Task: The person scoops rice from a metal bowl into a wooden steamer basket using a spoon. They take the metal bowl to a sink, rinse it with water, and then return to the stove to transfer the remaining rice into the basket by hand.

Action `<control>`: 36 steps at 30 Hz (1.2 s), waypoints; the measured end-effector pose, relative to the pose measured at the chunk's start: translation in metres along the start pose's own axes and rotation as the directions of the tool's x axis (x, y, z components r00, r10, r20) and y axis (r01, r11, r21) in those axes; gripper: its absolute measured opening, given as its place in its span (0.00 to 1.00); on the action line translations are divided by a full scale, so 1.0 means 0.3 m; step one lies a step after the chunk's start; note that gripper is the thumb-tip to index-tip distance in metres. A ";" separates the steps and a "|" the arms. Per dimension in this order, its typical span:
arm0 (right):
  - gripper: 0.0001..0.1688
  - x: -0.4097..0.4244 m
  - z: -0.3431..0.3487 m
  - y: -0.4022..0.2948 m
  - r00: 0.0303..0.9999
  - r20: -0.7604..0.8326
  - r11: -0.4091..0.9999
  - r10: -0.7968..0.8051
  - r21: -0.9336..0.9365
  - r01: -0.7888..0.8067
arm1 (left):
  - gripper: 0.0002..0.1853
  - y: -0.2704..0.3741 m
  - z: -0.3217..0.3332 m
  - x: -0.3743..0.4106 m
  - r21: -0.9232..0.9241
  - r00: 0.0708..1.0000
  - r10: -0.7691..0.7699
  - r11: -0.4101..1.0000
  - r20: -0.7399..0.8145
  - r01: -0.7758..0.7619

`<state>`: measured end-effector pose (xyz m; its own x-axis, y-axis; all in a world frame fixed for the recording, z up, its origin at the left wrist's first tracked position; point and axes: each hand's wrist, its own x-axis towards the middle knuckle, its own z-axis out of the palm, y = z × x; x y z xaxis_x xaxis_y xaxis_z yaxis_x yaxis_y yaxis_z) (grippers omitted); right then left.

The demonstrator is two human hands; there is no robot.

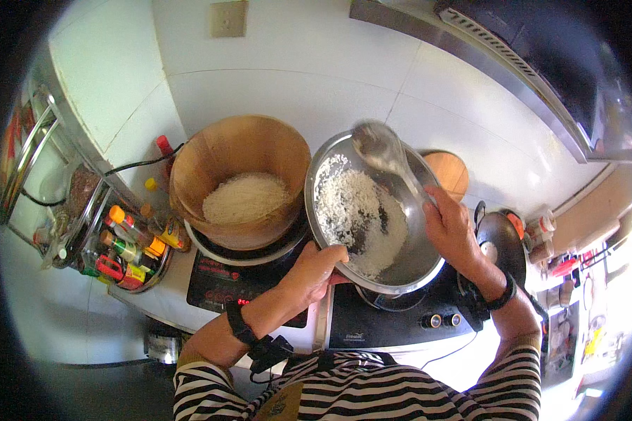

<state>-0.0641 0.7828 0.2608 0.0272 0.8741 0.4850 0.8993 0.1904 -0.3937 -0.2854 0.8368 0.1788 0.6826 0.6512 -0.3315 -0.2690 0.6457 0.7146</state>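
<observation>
My left hand (316, 271) grips the near left rim of a stainless steel basin (424, 258), thumb over the edge. The basin is tilted, and white rice grains (353, 202) lie spread over its inside. In my right hand (453, 231) is the handle of a metal ladle (379, 147); its bowl is slightly blurred above the basin's far side. Left of the basin stands a wooden steamer bucket (242, 137) with a bed of rice (247, 197) inside. The bucket sits on a pot over a black induction cooker (210, 279) with a lit red display.
A gas stove (379, 331) lies beneath the basin. Seasoning bottles (131, 247) crowd a rack at the left. A round wooden board (447, 171) leans on the wall behind; a dark wok (500, 237) is at the right. The range hood (474, 52) overhangs the upper right.
</observation>
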 end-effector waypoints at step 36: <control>0.18 0.051 -0.007 -0.037 0.586 0.794 0.003 0.162 0.593 -0.805 | 0.23 0.016 0.001 0.043 -0.044 1.000 0.009 0.999 -0.011 -0.009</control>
<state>-0.0728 0.7931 0.2743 -0.1855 0.8975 -0.4000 -0.2777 -0.4383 -0.8548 -0.2776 0.8482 0.1780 0.6729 0.6611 -0.3320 -0.3045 0.6565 0.6901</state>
